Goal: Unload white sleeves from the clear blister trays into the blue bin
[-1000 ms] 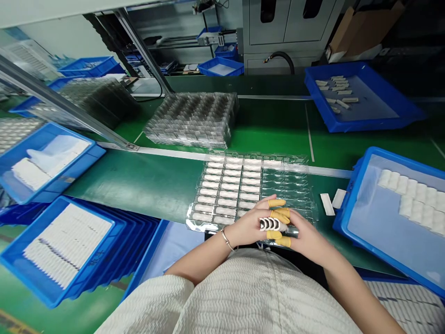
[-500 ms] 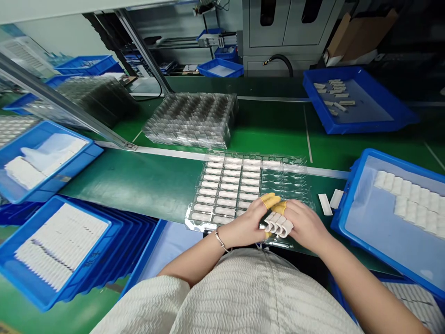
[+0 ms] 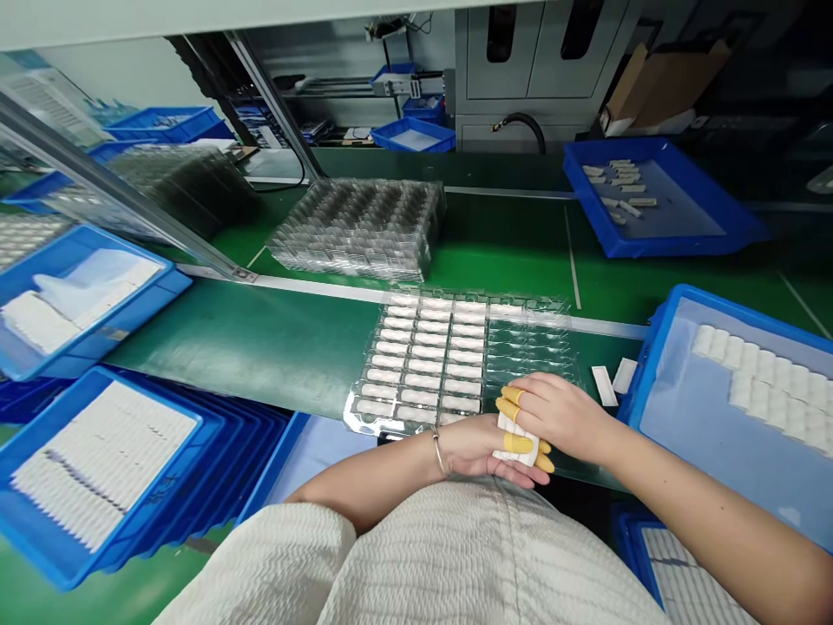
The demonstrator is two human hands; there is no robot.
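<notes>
A small stack of white pieces (image 3: 505, 427), rounded like short blocks, sits between my two hands. My left hand (image 3: 478, 444) is turned palm up, its thumb laid over the stack and its fingers under it. From above and the right, my right hand (image 3: 563, 417) curls its fingers onto the same pieces. Yellow finger cots cover several fingertips. Just beyond my hands lies a clear plastic blister tray (image 3: 530, 337). Its left three columns hold white pieces, with one more at the top of the fourth column. My right hand hides part of its near right side.
A blue bin (image 3: 651, 382) with rows of white pieces stands at right, two loose flat white pieces (image 3: 604, 386) beside it. A stack of clear trays (image 3: 357, 227) stands behind the worktop. Blue bins (image 3: 195, 451) are piled at left. Another blue bin (image 3: 664, 247) sits far right.
The white pieces have turned between my hands from showing their open ends to lying flatter. My left hand has rolled palm up, and my right hand has come over the top.
</notes>
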